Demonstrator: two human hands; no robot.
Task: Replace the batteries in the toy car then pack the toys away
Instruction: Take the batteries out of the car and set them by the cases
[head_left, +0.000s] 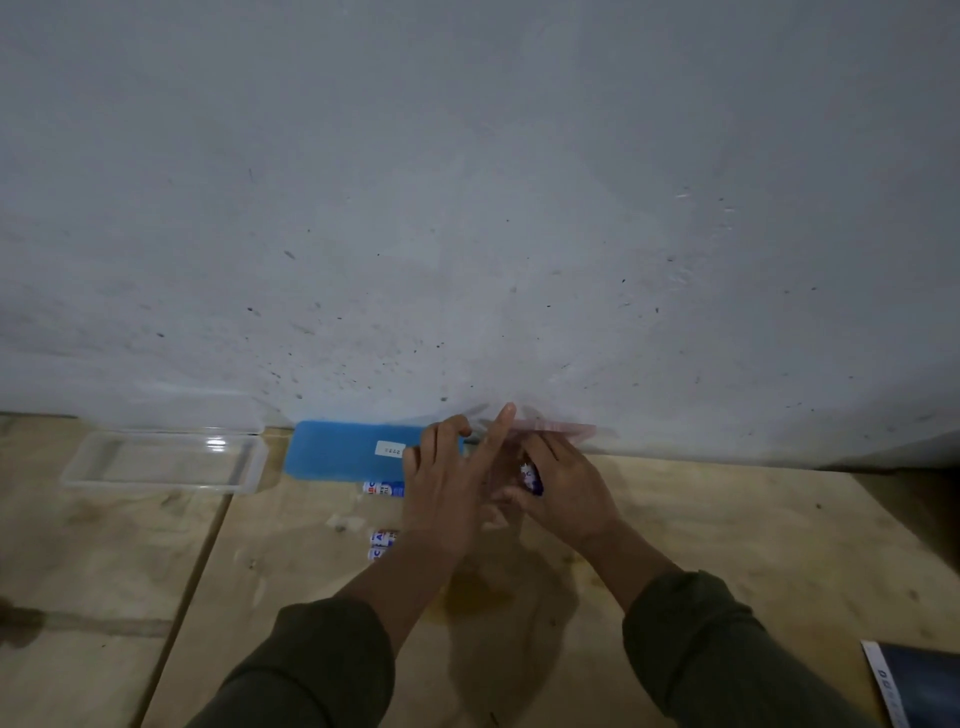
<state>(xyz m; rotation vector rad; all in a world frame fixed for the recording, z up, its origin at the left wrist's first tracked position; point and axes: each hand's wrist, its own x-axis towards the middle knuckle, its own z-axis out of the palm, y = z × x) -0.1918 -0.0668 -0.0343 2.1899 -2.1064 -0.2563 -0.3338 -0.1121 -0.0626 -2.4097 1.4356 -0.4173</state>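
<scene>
Close to the wall, a pale pink toy car shows only as a blurred strip above my hands, which hide the rest. My left hand holds its left end, one finger stretched up along it and the others curled. Beside it, my right hand pinches a white-and-blue battery against the car's underside. Three more batteries lie on the wooden table to the left of my left wrist: one by the blue box, and two nearer me.
A blue box with a white sticker lies against the wall left of my hands. Further left sits a clear plastic container. A dark printed packet pokes in at the bottom right. The wall rises directly behind the table.
</scene>
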